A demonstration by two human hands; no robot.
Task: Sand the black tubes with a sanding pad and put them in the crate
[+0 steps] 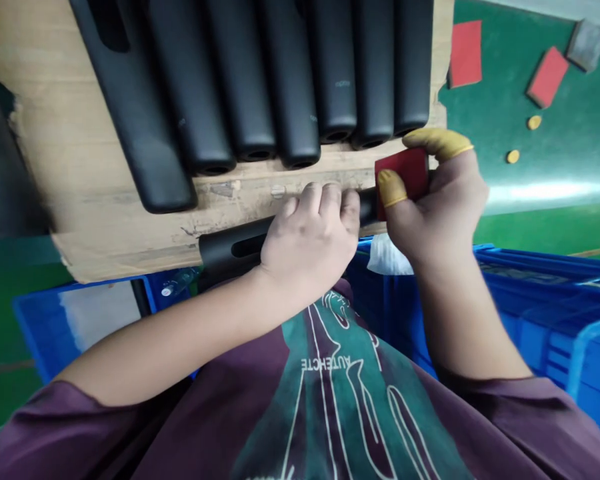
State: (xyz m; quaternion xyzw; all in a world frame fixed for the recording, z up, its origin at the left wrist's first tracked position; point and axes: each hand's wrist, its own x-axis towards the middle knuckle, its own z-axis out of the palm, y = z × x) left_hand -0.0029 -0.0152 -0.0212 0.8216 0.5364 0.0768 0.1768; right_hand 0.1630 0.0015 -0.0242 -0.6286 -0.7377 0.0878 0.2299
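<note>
My left hand (313, 243) wraps around a black tube (230, 247) with a long slot in its side. The tube lies across a cardboard sheet (95, 153). My right hand (435, 200) pinches a red square pad (403, 180) between thumb and finger, both in yellow finger cots. The pad sits at the tube's far end, which is hidden behind it. Several similar black tubes (240, 80) lie side by side on the cardboard, just beyond my left hand.
Blue plastic crates (545, 313) stand below the hands, with another blue crate (45, 320) at the left. A white bag (387, 257) shows by the right crate. Red pads (547, 77), a grey pad (587, 43) and small yellow discs (534, 122) lie on a green surface (570, 153).
</note>
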